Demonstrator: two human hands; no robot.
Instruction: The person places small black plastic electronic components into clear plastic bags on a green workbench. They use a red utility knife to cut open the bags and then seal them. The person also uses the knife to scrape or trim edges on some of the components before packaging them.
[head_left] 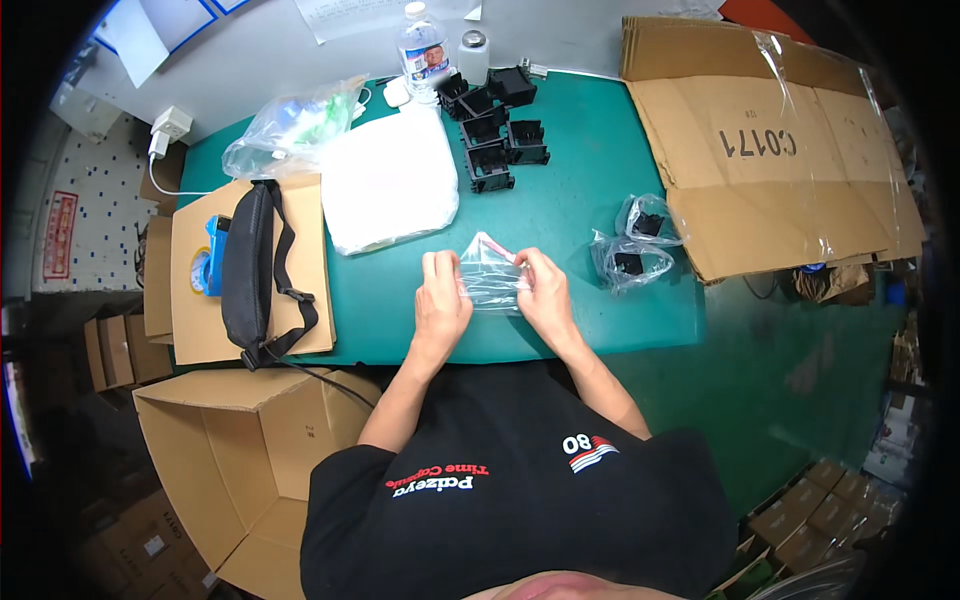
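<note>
Between my two hands, near the front edge of the green table, is a clear plastic bag [492, 285]. My left hand [441, 300] pinches its left side, and my right hand [547, 295] grips its right side near the upper edge. Whether anything lies inside the bag I cannot tell. Several black plastic frames [486, 166] stand in a loose group farther back. To the right lie two clear bags [625, 262], each with a black part inside. A white stack of flat plastic bags or sheets [390, 185] rests behind and left of my hands.
A black belt bag [247, 275] and a blue tape dispenser [213, 258] lie on cardboard at the left. An open carton [240, 440] stands below. A big flattened carton [770, 170] covers the right side. At the back are a plastic bottle [422, 55] and a pump bottle [474, 58].
</note>
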